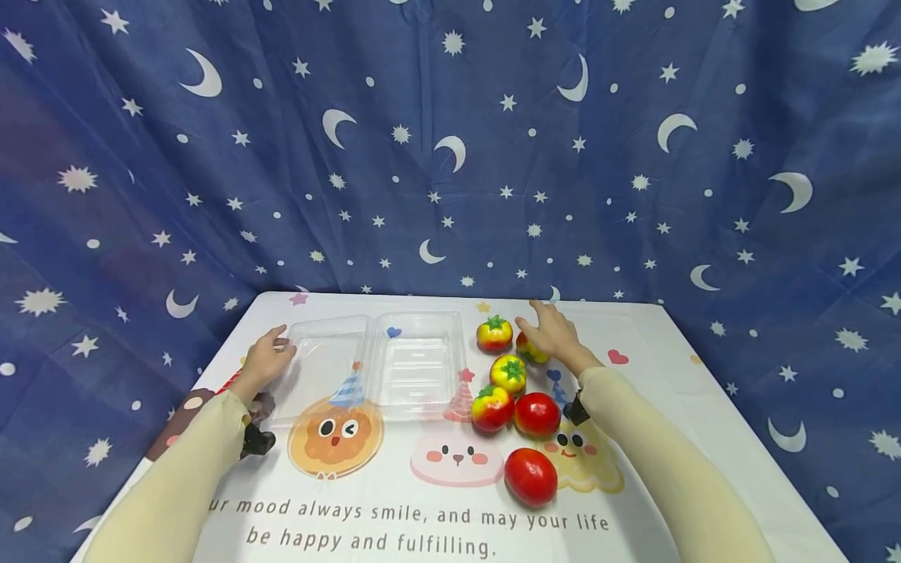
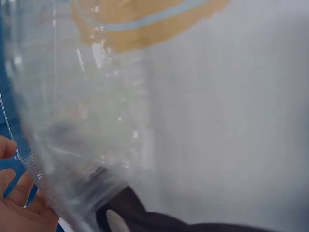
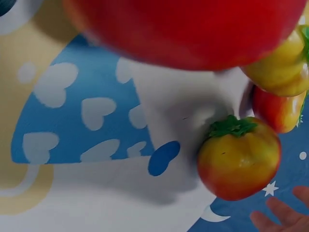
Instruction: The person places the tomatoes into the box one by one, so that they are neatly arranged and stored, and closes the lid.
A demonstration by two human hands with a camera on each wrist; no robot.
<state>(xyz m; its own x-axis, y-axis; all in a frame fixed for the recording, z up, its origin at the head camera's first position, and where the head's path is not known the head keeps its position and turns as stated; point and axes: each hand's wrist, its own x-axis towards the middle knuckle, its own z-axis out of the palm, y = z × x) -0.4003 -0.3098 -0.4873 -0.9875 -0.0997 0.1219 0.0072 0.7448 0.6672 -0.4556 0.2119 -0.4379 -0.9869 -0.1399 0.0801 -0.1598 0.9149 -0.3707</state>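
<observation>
My left hand is at the left edge of a clear plastic box's lid. In the left wrist view its fingers are loosely bent right beside the lid's rim, not closed round it. Hinged to the lid, the box's clear base lies open side up. On the right, my right hand reaches with fingers spread past a red-and-yellow toy tomato, partly covering it in the head view. The right wrist view shows that tomato apart from the fingers.
More red-and-yellow tomatoes with green tops stand between box and right hand. Two smooth red fruits lie nearer the front. The white printed tabletop ends at a blue star-and-moon curtain.
</observation>
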